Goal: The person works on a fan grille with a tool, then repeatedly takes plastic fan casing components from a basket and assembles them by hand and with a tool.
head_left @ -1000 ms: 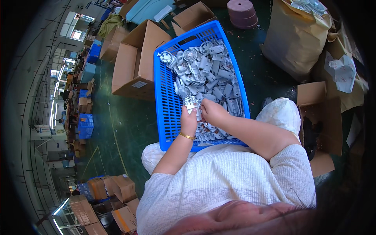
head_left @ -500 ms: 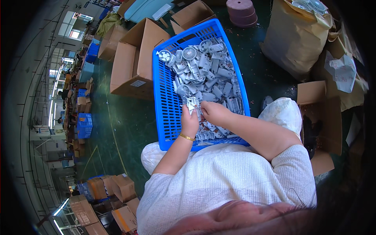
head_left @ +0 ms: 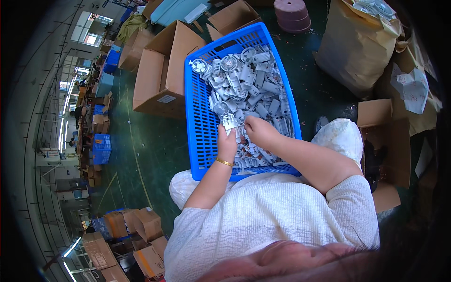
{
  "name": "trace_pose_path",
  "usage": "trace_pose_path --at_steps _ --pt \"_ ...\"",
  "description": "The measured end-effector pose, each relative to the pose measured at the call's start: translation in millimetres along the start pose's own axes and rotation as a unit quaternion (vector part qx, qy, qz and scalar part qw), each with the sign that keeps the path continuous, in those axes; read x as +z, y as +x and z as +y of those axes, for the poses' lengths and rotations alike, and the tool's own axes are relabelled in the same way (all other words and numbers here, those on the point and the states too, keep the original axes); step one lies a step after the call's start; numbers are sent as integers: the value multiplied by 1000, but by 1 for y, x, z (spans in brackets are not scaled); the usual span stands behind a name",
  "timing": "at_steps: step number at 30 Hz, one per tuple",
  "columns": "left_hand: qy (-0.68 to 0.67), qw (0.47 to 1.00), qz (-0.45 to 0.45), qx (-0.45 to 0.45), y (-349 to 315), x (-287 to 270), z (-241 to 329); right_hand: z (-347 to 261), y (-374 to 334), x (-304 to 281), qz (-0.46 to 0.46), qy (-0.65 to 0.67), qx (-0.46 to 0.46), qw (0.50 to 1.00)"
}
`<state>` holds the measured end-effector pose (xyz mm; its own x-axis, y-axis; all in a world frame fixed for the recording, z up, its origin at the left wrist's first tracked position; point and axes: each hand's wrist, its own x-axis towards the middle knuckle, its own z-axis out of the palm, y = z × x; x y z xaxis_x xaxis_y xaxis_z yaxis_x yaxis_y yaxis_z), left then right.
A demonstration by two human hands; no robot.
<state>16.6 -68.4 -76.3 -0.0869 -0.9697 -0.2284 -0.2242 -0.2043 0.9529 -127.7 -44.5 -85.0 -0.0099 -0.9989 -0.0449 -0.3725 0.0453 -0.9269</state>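
Note:
A blue plastic basket (head_left: 290, 101) rests at my lap, heaped with grey-white plastic housing pieces and small fan heads (head_left: 229, 63). Over its near half, my left hand (head_left: 227, 145) grips a white plastic fan housing piece (head_left: 229, 122), whose open, ribbed inner side shows. Just to the right, my right hand (head_left: 262, 133) is closed with its fingers curled, a little apart from that piece. Whatever its fingertips may pinch is hidden. Small reddish bits lie among the pieces beneath my hands.
An open cardboard box (head_left: 157, 70) stands left of the basket, and another (head_left: 232, 18) beyond it. To the right are a large tan sack (head_left: 354, 47) and an open carton (head_left: 394, 155). A purplish round stool (head_left: 292, 16) sits at the far side.
My right hand has drawn slightly right, away from the housing piece. My left hand keeps its hold, with the piece turned a little.

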Motion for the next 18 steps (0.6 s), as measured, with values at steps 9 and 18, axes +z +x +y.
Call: trace_pose_path --at_steps 9,18 --pt "539 783 51 307 36 -37 -51 6 -2 0 -15 -53 57 997" --pt "-265 957 99 56 216 -147 65 2 -5 -7 -57 -19 62 996"
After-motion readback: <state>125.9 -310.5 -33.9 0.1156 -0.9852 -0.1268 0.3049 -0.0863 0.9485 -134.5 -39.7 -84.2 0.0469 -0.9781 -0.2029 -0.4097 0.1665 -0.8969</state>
